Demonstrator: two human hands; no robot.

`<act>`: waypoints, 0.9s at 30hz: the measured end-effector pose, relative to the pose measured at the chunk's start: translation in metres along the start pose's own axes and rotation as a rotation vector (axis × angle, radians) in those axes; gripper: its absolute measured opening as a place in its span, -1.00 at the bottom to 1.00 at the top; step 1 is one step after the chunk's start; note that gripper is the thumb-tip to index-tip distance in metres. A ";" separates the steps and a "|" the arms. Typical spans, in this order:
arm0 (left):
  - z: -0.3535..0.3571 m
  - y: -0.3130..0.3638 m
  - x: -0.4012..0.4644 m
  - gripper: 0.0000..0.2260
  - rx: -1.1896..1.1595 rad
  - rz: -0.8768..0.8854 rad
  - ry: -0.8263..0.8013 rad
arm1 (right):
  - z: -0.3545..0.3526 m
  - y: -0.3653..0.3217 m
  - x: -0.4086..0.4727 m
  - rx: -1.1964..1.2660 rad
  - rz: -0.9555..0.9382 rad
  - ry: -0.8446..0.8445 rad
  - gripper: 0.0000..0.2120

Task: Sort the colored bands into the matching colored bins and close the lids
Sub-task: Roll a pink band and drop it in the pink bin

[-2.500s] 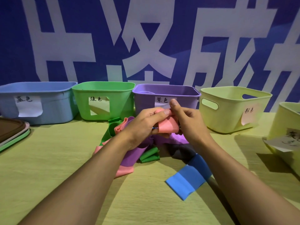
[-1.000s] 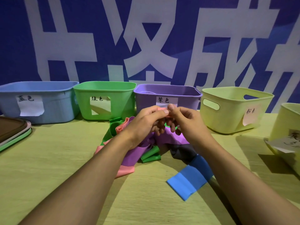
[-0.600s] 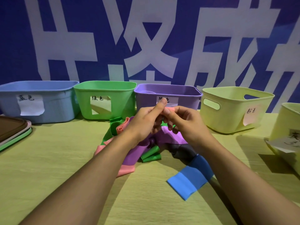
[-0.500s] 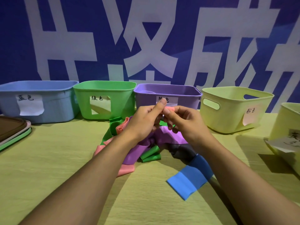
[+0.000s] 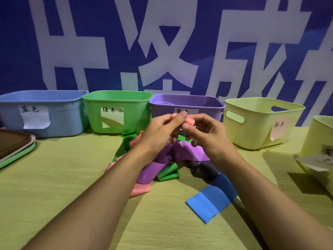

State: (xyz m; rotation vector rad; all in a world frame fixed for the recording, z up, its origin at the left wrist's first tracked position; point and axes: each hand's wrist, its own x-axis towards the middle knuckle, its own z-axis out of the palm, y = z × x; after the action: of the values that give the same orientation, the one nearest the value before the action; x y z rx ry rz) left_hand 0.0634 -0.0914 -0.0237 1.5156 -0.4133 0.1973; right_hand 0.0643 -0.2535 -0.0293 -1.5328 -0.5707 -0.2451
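Pinching a rolled-up pink elastic band (image 5: pixel 189 121) between them, the left hand (image 5: pixel 160 131) and the right hand (image 5: pixel 207 136) are held together above the yellow-green wooden worktop (image 5: pixel 54 186), just in front of the purple plastic bin (image 5: pixel 187 107). The roll is gripped by the thumb and fingertips of each hand, and the remaining fingers are curled beneath it; how much of the band is hidden inside the grip cannot be told.

Below the hands a loose heap of bands is spread on the worktop: a wide purple band (image 5: pixel 153 170), a folded green band (image 5: pixel 168 173), a second pink band (image 5: pixel 139 190) partly tucked under the purple one, a dark grey band (image 5: pixel 200 168), and a flat blue band (image 5: pixel 210 201) lying nearest the camera, at the right of the heap.

Along the back edge, open-topped bins are lined up against a blue wall banner with large white characters (image 5: pixel 162 51): a light blue plastic bin (image 5: pixel 59 120) at the left, a green plastic bin (image 5: pixel 137 112) next, then the purple one, then a pale yellow bin with handle slots (image 5: pixel 255 130), and another pale yellow bin (image 5: pixel 317 141) cut off at the right edge. A handwritten paper label is fixed to each. A stack of flat lids (image 5: pixel 14 148), brown on top and green beneath, is seen at the left edge.
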 end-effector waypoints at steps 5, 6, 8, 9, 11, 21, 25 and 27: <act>-0.002 -0.004 0.002 -0.74 -0.053 -0.043 0.026 | -0.004 0.003 0.000 -0.046 -0.028 0.041 -0.73; -0.002 -0.003 0.002 -0.80 -0.052 -0.048 0.028 | -0.005 0.004 0.000 -0.052 -0.013 0.036 -0.72; -0.004 -0.003 0.002 -0.87 -0.051 -0.053 0.043 | -0.006 0.003 -0.001 -0.046 0.028 0.005 -0.73; -0.005 -0.003 0.002 -0.88 -0.054 -0.054 0.051 | -0.006 0.002 -0.001 -0.015 0.056 -0.004 -0.76; -0.006 -0.001 0.001 -0.87 -0.052 -0.053 0.047 | -0.006 0.002 0.000 0.053 0.094 0.020 -0.79; -0.004 0.001 -0.003 -0.82 0.058 -0.013 0.043 | -0.010 0.002 0.002 0.147 0.195 0.016 -0.71; -0.003 -0.001 -0.002 -0.84 0.175 0.040 0.089 | -0.009 0.003 0.001 0.061 0.164 0.043 -0.75; -0.001 -0.002 -0.001 -0.79 0.324 0.074 0.121 | -0.008 0.003 0.000 -0.038 0.119 0.063 -0.81</act>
State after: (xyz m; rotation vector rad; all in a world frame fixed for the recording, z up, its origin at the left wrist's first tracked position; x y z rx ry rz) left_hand 0.0630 -0.0901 -0.0260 1.7960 -0.3525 0.4282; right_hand 0.0669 -0.2612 -0.0311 -1.5839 -0.4259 -0.2129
